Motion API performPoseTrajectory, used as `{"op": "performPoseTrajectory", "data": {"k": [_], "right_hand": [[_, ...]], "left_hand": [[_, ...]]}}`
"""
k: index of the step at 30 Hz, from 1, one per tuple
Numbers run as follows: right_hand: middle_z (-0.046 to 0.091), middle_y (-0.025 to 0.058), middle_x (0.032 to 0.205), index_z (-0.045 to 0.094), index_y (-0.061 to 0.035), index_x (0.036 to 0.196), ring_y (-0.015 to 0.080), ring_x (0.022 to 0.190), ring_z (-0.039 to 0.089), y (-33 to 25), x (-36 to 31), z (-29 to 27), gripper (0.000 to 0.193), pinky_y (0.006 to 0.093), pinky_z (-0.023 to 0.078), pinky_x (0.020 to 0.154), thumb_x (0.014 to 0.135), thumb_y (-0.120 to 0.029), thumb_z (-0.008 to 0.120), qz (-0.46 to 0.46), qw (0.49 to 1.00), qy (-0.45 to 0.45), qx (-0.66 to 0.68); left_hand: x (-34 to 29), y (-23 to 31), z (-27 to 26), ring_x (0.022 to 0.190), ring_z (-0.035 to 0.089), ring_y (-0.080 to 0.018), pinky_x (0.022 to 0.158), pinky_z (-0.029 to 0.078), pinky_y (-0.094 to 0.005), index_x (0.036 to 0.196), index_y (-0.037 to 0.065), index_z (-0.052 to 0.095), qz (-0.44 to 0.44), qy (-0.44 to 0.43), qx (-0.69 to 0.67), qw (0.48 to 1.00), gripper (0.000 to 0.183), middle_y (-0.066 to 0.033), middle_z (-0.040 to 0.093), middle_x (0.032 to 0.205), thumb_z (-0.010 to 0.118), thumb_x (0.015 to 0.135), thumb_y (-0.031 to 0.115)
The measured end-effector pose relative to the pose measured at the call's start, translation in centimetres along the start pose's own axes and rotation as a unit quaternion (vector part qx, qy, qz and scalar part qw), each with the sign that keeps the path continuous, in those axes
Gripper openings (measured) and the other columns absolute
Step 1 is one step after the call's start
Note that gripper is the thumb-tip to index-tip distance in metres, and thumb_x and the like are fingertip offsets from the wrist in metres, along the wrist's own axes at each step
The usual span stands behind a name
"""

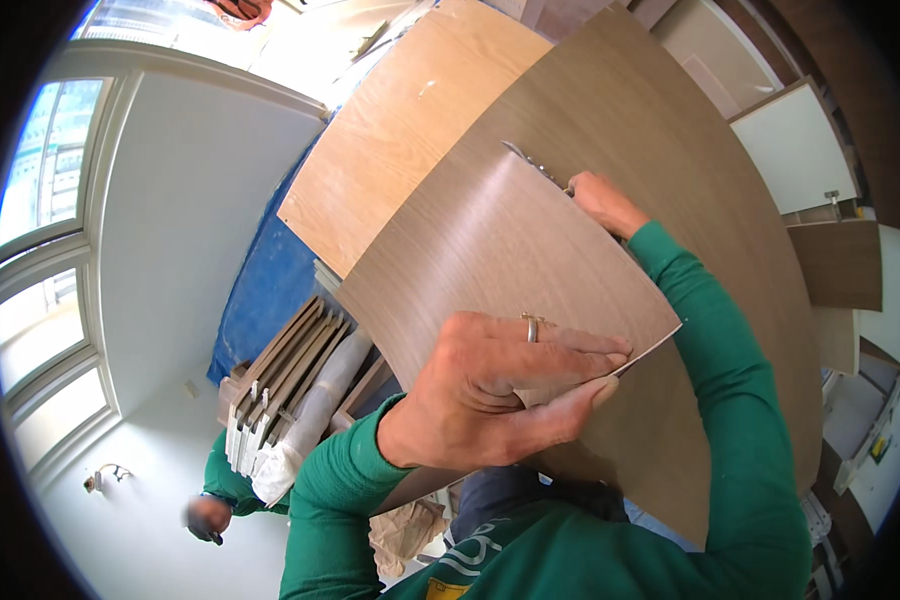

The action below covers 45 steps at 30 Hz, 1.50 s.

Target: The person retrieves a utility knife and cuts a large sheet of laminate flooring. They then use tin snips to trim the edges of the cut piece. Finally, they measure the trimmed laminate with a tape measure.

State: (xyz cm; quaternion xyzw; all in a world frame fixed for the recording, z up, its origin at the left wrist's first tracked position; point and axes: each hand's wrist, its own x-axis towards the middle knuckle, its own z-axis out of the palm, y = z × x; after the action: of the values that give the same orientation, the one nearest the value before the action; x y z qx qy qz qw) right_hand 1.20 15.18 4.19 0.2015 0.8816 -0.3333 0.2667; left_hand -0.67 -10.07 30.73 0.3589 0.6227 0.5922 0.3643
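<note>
A thin wood-grain laminate sheet [490, 250] lies tilted over a large brown wood-grain panel [610, 110]. My left hand [500, 390], with a ring on one finger, pinches the sheet's near edge between thumb and fingers. Beyond the sheet's right edge, my right hand [605, 203] is closed around a metal tool [535, 163]. Only part of that tool shows along the far corner of the sheet, so its kind cannot be made out. The fingertips of my right hand are partly hidden.
A pale plywood board [410, 120] lies beyond the panel, over blue sheeting [255, 290]. Left of me stand stacked narrow boards [290, 360] and a plastic-wrapped roll [325, 395]. Another person's hand [210, 517] shows at lower left. Cabinet panels [795, 145] lean at right.
</note>
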Motion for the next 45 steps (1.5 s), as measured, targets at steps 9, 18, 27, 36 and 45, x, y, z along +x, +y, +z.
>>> {"op": "performPoseTrajectory", "data": {"k": [9,18,27,36,45], "right_hand": [[0.069,0.0378,0.101,0.071,0.0127,0.098,0.0516,0.095,0.069,-1.2,-0.6,-0.7,0.048,0.0528,0.054,0.082,0.084,-0.033,0.068,-0.014,0.998,0.010,0.056],[0.070,0.0367,0.102,0.070,0.0142,0.100,0.0516,0.095,0.069,-1.8,0.9,-1.3,0.052,0.0542,0.053,0.081,0.083,-0.035,0.069,0.021,1.000,-0.009,0.016],[0.069,0.0373,0.106,0.072,0.0122,0.102,0.0506,0.098,0.070,-1.4,1.7,-0.7,0.051,0.0537,0.054,0.084,0.084,-0.035,0.070,-0.015,1.000,0.015,0.018],[0.069,0.0380,0.108,0.072,0.0120,0.102,0.0505,0.098,0.070,-2.5,2.4,-1.3,0.053,0.0546,0.054,0.084,0.082,-0.037,0.071,0.010,1.000,-0.010,0.007],[0.069,0.0377,0.107,0.071,0.0131,0.097,0.0517,0.097,0.070,-3.4,2.9,-1.6,0.051,0.0549,0.055,0.084,0.082,-0.036,0.069,0.000,1.000,-0.007,-0.005]], "left_hand": [[-0.3,0.0,-1.0,0.086,0.078,-0.0230,0.078,0.060,-0.0300,0.096,-0.004,0.079,-0.010,-0.015,-0.024,1.000,0.016,-0.0173,0.079,0.104,0.075,0.080,-0.005],[-0.2,0.7,-1.6,0.082,0.078,-0.0210,0.076,0.060,-0.0287,0.092,-0.003,0.079,-0.007,0.005,-0.022,1.000,0.014,-0.0168,0.080,0.103,0.075,0.079,-0.005],[-0.3,0.4,-2.0,0.088,0.078,-0.0242,0.082,0.061,-0.0306,0.094,-0.004,0.079,0.001,-0.015,-0.030,0.999,0.016,-0.0176,0.079,0.103,0.075,0.079,-0.006],[-0.6,0.8,-2.3,0.086,0.078,-0.0264,0.077,0.060,-0.0322,0.097,-0.002,0.078,0.023,0.007,-0.033,0.999,0.011,-0.0180,0.079,0.101,0.077,0.087,0.000],[-0.1,1.1,-2.4,0.086,0.079,-0.0236,0.079,0.061,-0.0292,0.096,-0.003,0.079,0.002,-0.039,-0.025,0.999,0.017,-0.0170,0.079,0.104,0.076,0.079,-0.004]]}}
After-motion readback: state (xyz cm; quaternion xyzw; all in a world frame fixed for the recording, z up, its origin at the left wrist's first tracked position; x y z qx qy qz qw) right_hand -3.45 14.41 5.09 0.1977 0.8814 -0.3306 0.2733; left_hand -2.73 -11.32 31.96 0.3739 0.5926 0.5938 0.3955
